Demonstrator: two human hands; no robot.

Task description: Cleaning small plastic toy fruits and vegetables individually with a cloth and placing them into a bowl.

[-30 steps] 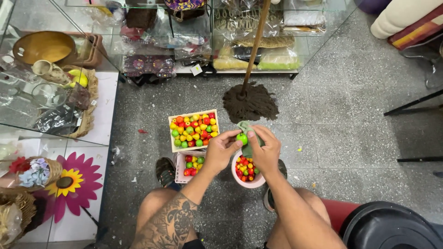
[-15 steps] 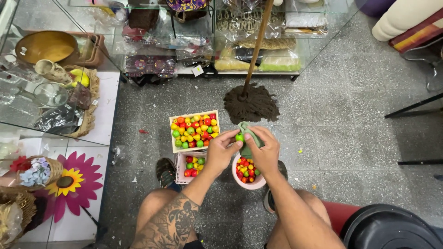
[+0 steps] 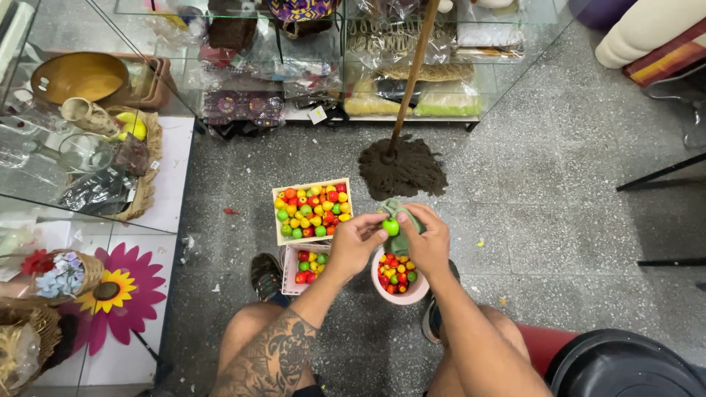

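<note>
My left hand [image 3: 354, 241] pinches a small green ball [image 3: 390, 226] between thumb and fingers. My right hand [image 3: 426, 239] holds a green cloth [image 3: 399, 213] pressed against that ball. Both hands hover over a pink bowl [image 3: 398, 295] of small red, yellow and green balls on the floor. A wooden box [image 3: 311, 210] full of the same coloured balls lies just left of the hands. Below it stands a small pink crate [image 3: 288, 266] with a few more balls.
A dark mop [image 3: 402, 167] rests on the grey floor beyond the box. Glass display shelves [image 3: 95, 140] with baskets and packaged goods stand left and ahead. A black round bin [image 3: 625, 364] sits at lower right. A flower decoration [image 3: 118, 287] lies at lower left.
Both hands have shifted slightly with the green ball turning between the fingers and the cloth. The view has crept a little downward.
</note>
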